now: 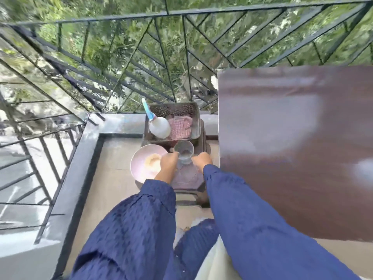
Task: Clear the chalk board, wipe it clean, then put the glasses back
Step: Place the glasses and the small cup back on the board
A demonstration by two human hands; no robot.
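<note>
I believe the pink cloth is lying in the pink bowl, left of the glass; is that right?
Not quite: the head view shows the pink cloth lying in the basket, beside the white bottle and behind the glass. The pink bowl is indeed left of the glass.

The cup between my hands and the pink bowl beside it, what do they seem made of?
Cup: clear glass or hard plastic, since the stool shows through its wall; I cannot tell which. Pink bowl: probably plastic, evenly coloured with a dull sheen, though ceramic is possible.
</note>
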